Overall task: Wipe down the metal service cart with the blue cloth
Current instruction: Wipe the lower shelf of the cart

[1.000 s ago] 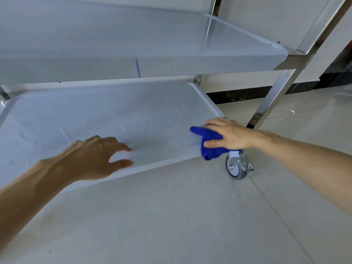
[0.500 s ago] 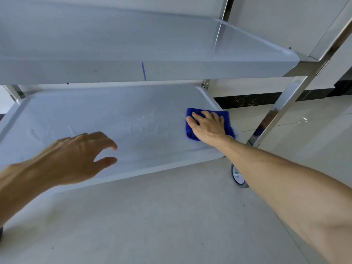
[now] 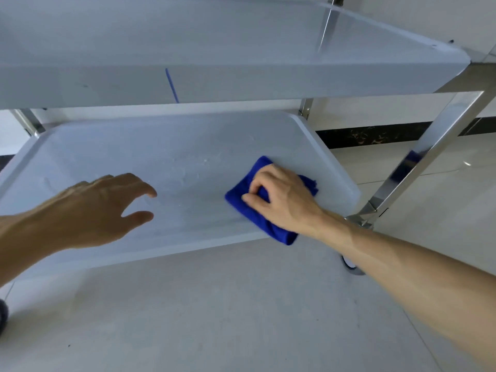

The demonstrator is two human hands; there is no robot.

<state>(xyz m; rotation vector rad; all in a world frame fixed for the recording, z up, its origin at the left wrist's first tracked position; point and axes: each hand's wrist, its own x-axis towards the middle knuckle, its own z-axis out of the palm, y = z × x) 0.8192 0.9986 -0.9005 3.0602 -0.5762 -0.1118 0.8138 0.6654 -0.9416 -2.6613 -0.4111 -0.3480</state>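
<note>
Two bare forearms enter the frame from the lower corners, no sleeves visible on either. Left hand [image 3: 99, 210]: no rings, no watch, no glove; tendons stand out along its back, nails short and unpainted where visible. Right hand [image 3: 281, 200]: also bare, no jewellery or wristband; knuckles prominent. Right forearm long and lean, faint tendon lines near the wrist. No markings seen on either arm.

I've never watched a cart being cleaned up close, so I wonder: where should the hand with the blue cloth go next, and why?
Probably a sweep leftward along the lower shelf. The right hand grips the blue cloth near the shelf's right front edge, while smeary marks show toward the middle. The left hand holds nothing and may need to clear the path.
</note>
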